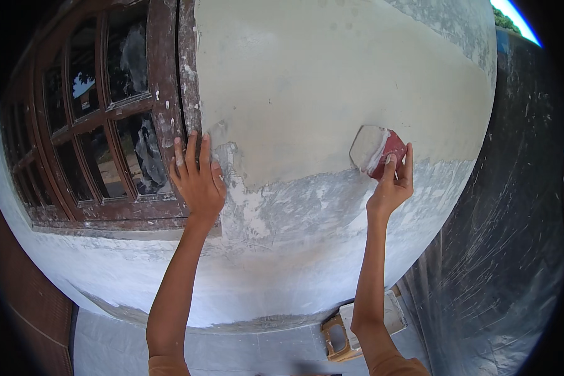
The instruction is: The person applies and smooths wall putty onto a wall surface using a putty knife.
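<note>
My left hand [198,185] lies with fingers spread on the edge of the brown wooden window frame [167,119], which is spotted with white. Pinched between the thumb and fingers of my right hand [391,188] is a red putty spreader [392,148]. Pale putty [367,145] covers its left part, close to or against the wall; I cannot tell whether it touches. A smooth cream coat [307,88] covers the upper wall. Its ragged lower edge runs just below the spreader, above a patchy grey and white band [313,203].
Dark plastic sheeting [489,269] hangs along the right side. Below my right forearm, a wooden-edged object [335,341] and a pale tray-like item [393,315] sit on the grey floor [244,354]. Dark window panes [128,53] are at the upper left.
</note>
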`<state>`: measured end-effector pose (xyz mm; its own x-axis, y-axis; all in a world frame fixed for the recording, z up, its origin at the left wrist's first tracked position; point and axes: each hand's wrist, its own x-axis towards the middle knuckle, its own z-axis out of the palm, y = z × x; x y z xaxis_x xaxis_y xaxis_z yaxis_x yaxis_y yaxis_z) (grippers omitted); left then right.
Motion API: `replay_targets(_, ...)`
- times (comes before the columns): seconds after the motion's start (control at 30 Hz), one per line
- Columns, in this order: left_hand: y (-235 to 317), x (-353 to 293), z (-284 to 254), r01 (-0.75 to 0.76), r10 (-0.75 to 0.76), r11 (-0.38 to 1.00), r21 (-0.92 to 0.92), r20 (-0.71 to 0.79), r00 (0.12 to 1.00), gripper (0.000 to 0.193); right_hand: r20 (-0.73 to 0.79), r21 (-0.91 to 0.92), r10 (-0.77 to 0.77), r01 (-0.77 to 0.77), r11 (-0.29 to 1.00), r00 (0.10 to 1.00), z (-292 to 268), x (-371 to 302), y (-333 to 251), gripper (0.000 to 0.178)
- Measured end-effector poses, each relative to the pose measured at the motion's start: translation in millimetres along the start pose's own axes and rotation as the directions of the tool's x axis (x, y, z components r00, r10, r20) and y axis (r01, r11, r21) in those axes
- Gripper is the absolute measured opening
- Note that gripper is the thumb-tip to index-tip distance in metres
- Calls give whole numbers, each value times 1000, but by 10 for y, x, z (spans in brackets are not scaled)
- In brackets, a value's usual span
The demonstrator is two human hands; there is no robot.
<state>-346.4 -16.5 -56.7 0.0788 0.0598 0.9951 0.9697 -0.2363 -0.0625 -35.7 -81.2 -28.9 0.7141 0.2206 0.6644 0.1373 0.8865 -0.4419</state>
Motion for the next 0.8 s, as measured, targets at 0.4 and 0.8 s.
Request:
replay_targets(0.4, -16, 35, -45, -30, 30, 998, 54, -6, 1000, 48, 233, 19, 42, -48, 999, 971, 559, -335, 74, 40)
replay_targets(0.8, -64, 8, -20, 10, -10, 1000, 15, 0, 1000, 48, 473, -21, -50, 68, 997, 880, 1032, -924, -9, 40)
